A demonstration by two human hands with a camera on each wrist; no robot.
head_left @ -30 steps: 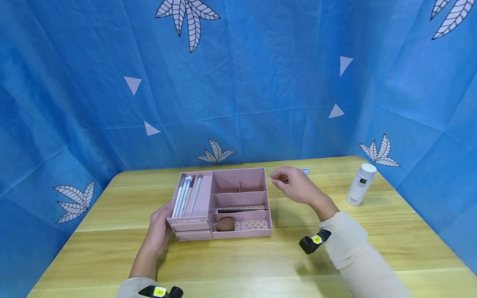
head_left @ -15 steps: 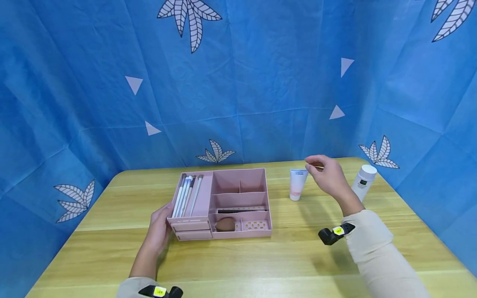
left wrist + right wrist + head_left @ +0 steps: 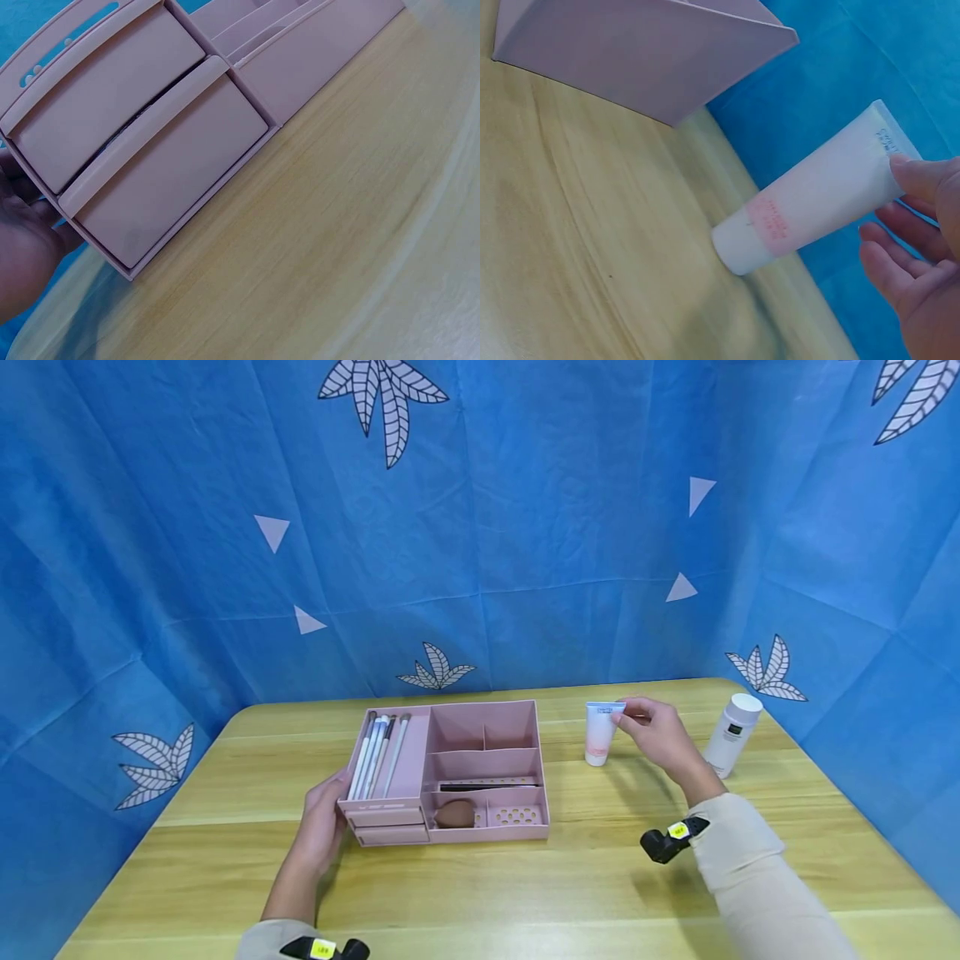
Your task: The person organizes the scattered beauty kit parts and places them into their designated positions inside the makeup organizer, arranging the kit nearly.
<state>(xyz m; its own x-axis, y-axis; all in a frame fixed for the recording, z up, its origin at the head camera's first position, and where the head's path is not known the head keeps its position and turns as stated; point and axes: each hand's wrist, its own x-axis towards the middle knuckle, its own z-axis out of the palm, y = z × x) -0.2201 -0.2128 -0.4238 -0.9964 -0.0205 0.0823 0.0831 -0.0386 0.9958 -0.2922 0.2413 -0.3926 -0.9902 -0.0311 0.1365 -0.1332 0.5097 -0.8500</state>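
My right hand [image 3: 660,739] pinches the flat crimped end of a squeeze tube [image 3: 825,184], white with pink print. Its thumb lies on the near face, with the index finger partly hidden behind. The tube stands cap down on the wooden table [image 3: 480,902], right of a pink desktop organizer [image 3: 487,833]. My left hand [image 3: 322,818] rests against the organizer's left side, fingers along the wall and partly hidden behind it in the left wrist view. Several makeup brushes [image 3: 375,756] lie in the organizer's left tray, and a brown makeup sponge [image 3: 454,814] sits in a front compartment.
A white bottle [image 3: 731,739] stands upright to the right of my right hand. A thin dark stick [image 3: 487,787] lies in the organizer's middle slot. Two drawers [image 3: 165,165] are closed in its front. A blue curtain [image 3: 525,527] hangs behind the table.
My right hand has moved right from beside the organizer, past the tube's top, and now grips its upper end. The tube has come into full view. My left hand stays in place.
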